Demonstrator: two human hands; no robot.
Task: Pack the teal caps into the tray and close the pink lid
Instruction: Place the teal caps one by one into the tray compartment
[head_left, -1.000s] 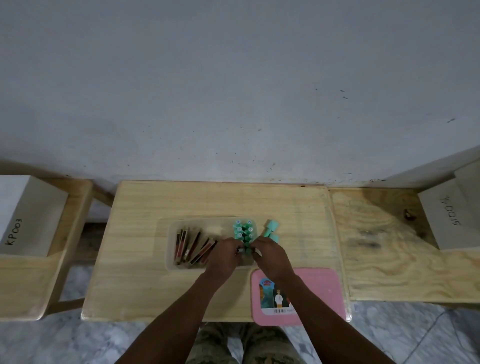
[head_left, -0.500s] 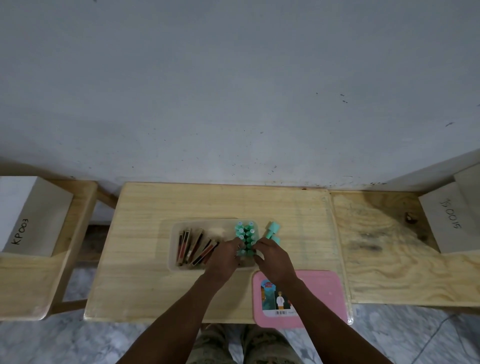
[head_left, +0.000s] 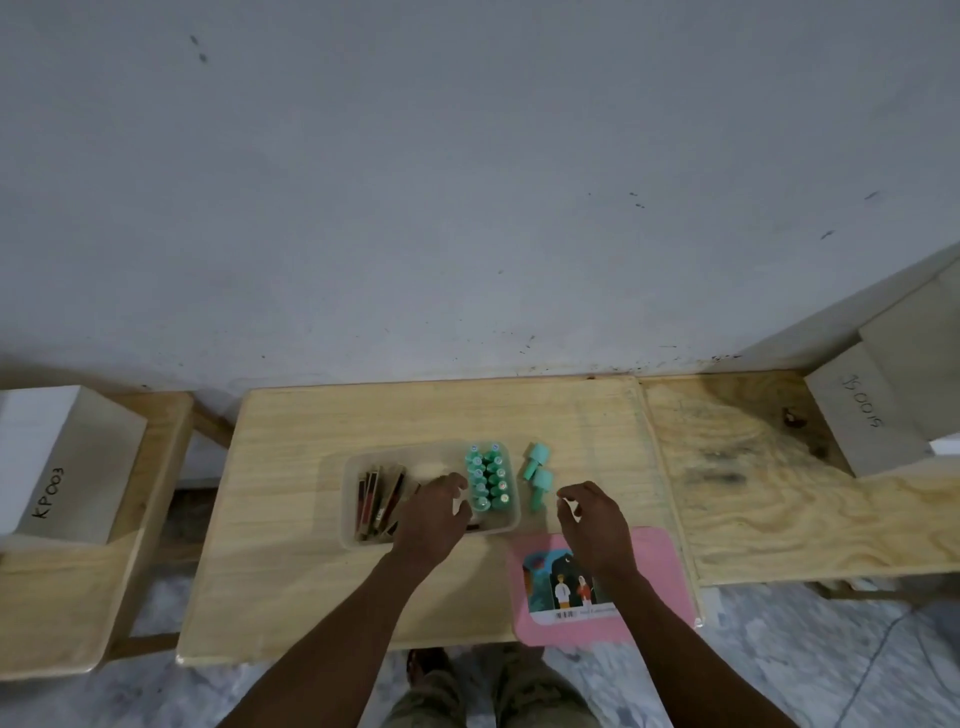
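A clear plastic tray (head_left: 353, 540) sits on the middle of the wooden table. Several teal caps (head_left: 487, 480) stand in two rows at its right end, and dark red-brown sticks (head_left: 375, 501) lie at its left end. Two loose teal caps (head_left: 536, 474) lie on the table just right of the tray. The pink lid (head_left: 654, 571), with a picture label, lies flat at the table's near right edge. My left hand (head_left: 434, 514) hovers over the tray's middle, fingers loosely curled, holding nothing. My right hand (head_left: 592, 522) is open, just right of the loose caps and above the lid.
The light wooden table (head_left: 291, 582) stands against a grey wall. A plywood bench (head_left: 769, 493) adjoins it on the right with a labelled grey box (head_left: 878, 415). A white box marked KP003 (head_left: 52, 467) rests on a wooden stand at the left.
Both hands have drawn back from the teal caps in the tray and parted. The right hand has moved right, toward the loose caps; the left hand stays over the tray.
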